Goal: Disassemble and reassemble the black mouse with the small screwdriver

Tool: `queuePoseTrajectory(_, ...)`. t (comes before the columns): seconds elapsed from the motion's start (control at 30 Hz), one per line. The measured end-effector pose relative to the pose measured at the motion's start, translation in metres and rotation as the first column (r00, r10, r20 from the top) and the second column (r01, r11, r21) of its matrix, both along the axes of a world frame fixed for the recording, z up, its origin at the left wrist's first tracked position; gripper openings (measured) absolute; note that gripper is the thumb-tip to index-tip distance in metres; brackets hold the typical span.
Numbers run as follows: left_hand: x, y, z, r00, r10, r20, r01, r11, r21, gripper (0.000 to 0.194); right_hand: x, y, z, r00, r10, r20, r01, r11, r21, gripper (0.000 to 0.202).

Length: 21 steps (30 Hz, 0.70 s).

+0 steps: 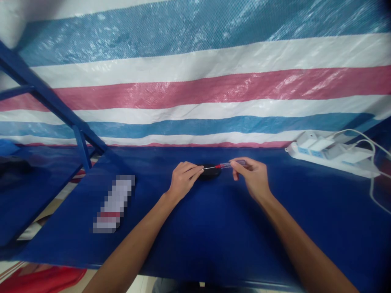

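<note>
A screwdriver (225, 165) with a clear handle and a red collar is held nearly level in my right hand (253, 175), its shaft pointing left. My left hand (183, 179) has its fingers pinched together at the shaft's tip, over the left end of a dark oval object (212, 174) on the blue table. Whether the fingertips grip the tip, the dark object or something small between them is too small to tell.
A pixelated flat item (114, 203) lies on the blue table (201, 240) at the left. White power strip (332, 156) with plugs and cables at the back right. Blue metal bars (55, 101) rise at the left. A striped sheet (195, 93) hangs behind.
</note>
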<state>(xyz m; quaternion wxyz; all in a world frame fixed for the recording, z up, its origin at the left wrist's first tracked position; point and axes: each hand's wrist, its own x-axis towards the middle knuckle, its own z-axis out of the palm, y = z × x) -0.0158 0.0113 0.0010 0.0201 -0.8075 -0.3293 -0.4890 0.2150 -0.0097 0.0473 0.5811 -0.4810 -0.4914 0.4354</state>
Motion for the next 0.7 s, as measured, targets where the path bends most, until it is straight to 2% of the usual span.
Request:
queuePoseTrajectory(0.2, 0.0013, -0.0006, -0.0003, 1.0, -0.009, -0.017, 0.009, 1.0, 0.005, 0.011, -0.0005, 0.0008, -0.0043, 1.0, -0.001, -0.014, 0.001, 1.0, -0.005, 0.019)
queuePoseTrajectory(0.47, 0.0017, -0.0014, -0.0021, 0.999, -0.042, 0.022, 0.042, 0.999, -0.019, 0.012, -0.0034, -0.0013, -0.002, 1.0, -0.011, 0.006, 0.011, 1.0, 0.016, 0.022)
queuePoseTrajectory(0.7, 0.003, -0.0028, -0.0005, 0.999, -0.051, -0.021, 0.051, 0.999, 0.013, 0.012, -0.0024, -0.0012, -0.0028, 1.0, -0.018, -0.001, 0.018, 1.0, 0.002, 0.023)
